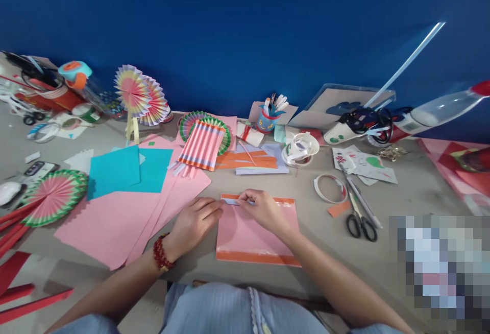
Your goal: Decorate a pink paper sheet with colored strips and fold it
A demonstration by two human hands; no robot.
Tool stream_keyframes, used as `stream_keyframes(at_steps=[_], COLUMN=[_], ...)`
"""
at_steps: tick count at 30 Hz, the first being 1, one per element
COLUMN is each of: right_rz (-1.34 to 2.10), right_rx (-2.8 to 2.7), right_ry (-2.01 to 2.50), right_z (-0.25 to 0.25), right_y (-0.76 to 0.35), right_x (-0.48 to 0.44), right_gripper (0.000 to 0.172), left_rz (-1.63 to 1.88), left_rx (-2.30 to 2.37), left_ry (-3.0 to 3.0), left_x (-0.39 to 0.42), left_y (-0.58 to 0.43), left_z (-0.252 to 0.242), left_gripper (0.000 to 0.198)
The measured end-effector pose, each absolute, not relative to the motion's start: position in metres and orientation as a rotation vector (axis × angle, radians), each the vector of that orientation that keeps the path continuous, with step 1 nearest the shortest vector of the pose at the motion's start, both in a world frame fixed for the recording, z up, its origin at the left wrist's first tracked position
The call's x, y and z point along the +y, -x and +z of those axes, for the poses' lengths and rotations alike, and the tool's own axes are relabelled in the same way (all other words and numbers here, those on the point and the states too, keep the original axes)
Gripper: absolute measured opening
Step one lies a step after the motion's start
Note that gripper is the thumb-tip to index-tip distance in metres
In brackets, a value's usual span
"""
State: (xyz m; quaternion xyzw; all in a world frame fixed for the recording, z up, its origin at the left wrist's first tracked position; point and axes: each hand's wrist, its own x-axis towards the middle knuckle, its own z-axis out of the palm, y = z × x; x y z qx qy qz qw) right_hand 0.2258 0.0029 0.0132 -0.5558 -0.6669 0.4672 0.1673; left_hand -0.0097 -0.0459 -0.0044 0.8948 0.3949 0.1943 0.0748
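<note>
A pink paper sheet with orange bands (252,237) lies on the table right in front of me. My left hand (195,219), with a red bead bracelet on the wrist, rests with fingers flat at the sheet's top left corner. My right hand (262,209) pinches a pale strip (231,201) along the sheet's far edge. A pleated pink striped paper (201,145) lies further back.
Large pink sheets (115,221) and turquoise paper (126,170) lie to the left, with folded paper fans (53,196) around. Black scissors (360,219), tape rings (329,188) and a pen cup (268,117) sit to the right. A blue wall (245,27) backs the table.
</note>
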Motion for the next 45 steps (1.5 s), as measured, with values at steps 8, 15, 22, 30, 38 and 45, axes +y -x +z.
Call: stream_keyframes(at_steps=[8,15,22,30,38,45], right_rz=[1.317,1.286,1.268,1.487,1.219,0.935], right_rx=[-1.896,-1.924,-1.922,-1.816,-1.944,-1.996], right_ry=[1.597,1.624,1.564,1.597,1.663,1.809], right_z=[0.017,0.019,0.017,0.024,0.023,0.014], right_y=[-0.223,-0.222,-0.227,-0.245,-0.278,-0.287], right_x=[0.003,0.002,0.001,-0.003,-0.006,-0.015], right_gripper=[0.018,0.017,0.016,0.014,0.016,0.015], left_rz=[0.575,0.551,0.527,0.561,0.562,0.554], left_rx=[1.173,1.168,1.197,1.218,1.216,1.231], left_ry=[-2.688,-2.712,-2.702,-2.729,-2.705,-2.65], left_x=[-0.046,-0.046,-0.047,-0.046,-0.047,-0.048], left_y=[0.009,0.009,0.009,0.006,0.007,0.008], left_z=[-0.003,-0.003,-0.002,-0.003,-0.001,-0.003], left_gripper=[0.022,0.023,0.024,0.023,0.026,0.025])
